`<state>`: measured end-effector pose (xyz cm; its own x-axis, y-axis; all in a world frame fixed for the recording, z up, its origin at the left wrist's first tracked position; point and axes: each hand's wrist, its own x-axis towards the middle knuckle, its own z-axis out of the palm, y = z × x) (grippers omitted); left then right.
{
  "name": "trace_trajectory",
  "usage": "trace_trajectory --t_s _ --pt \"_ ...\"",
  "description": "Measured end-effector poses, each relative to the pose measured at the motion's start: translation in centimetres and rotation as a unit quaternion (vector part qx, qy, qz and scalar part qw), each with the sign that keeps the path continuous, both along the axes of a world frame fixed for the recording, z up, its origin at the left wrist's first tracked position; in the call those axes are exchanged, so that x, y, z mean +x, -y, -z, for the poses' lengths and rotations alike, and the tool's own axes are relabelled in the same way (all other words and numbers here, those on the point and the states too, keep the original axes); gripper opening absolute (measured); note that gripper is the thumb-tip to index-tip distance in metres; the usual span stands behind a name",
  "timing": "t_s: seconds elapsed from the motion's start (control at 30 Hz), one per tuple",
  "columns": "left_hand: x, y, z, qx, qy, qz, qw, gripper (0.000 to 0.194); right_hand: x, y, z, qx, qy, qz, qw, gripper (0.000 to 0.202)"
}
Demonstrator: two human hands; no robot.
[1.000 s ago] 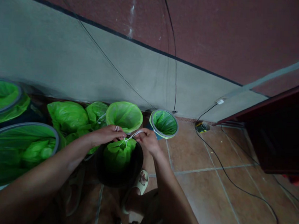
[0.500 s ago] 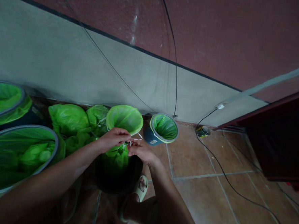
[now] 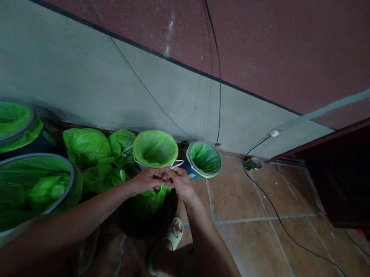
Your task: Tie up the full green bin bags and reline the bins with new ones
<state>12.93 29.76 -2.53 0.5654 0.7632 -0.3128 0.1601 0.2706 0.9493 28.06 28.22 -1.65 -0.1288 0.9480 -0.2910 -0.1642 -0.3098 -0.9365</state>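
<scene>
Over the black bin [image 3: 169, 216], left hand [image 3: 147, 180] and right hand [image 3: 182, 184] meet, pinching the white drawstring [image 3: 179, 162] of the green bag [image 3: 151, 201].

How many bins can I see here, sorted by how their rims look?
Grey rims: 3 (back-left bin, front-left bin, small blue bin)
Rim covered by green liner: 1 (middle bin)
Black: 1 (black bin)
Total: 5 bins

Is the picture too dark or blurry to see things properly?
Partly. Head view: dim, the black bin sinking into shadow; head view: the left hand and right hand look soft where they meet, hiding part of the white tie; head view: the grey-rimmed bin at lower left looks stretched, probably by a wide lens.
</scene>
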Motion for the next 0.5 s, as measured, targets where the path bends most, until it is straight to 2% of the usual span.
trace_trajectory --t_s 0.07,0.23,0.3,0.33,0.43,0.5 --pt "0.3 0.1 0.4 0.0 -0.014 -0.02 1.0 0.019 0.1 0.0 -0.1 0.0 -0.024 0.005 1.0 0.035" --pt "1.0 0.0 1.2 -0.083 -0.034 -0.174 0.981 0.024 1.0 -0.5 -0.1 -0.011 -0.047 0.109 0.993 0.035" --pt "1.1 0.0 1.4 -0.092 -0.045 -0.2 0.975 0.022 1.2 -0.5 0.0 -0.003 -0.058 0.117 0.991 0.037" --pt "1.2 0.1 1.5 -0.079 -0.053 -0.181 0.979 0.021 1.1 -0.5 -0.1 0.005 -0.067 0.103 0.992 0.037" --pt "1.3 0.6 1.6 0.0 -0.067 -0.059 0.996 0.023 0.6 -0.3 -0.3 0.029 -0.078 0.038 0.996 0.039" --pt "1.5 1.0 1.6 0.043 -0.057 0.005 0.997 0.023 0.2 -0.1 -0.5 0.035 -0.071 0.01 0.997 0.042"
